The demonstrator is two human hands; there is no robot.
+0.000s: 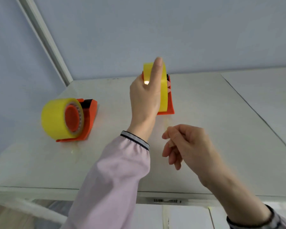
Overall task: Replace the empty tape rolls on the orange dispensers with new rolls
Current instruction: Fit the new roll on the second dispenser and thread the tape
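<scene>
Two orange dispensers stand on a white table (pixel 205 113). The left dispenser (pixel 89 113) carries a full yellow tape roll (pixel 54 118) on its orange hub. My left hand (pixel 145 98) grips a second yellow roll (pixel 163 90) that sits on the right dispenser (pixel 170 104), forefinger stretched up over the roll's rim. That dispenser is mostly hidden behind the hand and roll. My right hand (pixel 188 146) hovers nearer to me, thumb and forefinger pinched together; whether a tape end is between them cannot be told.
A pale blue wall rises behind the table, with a white frame strip (pixel 45 40) running diagonally at the left. The table's front edge (pixel 106 189) lies close to me, with white cabinet fronts below it.
</scene>
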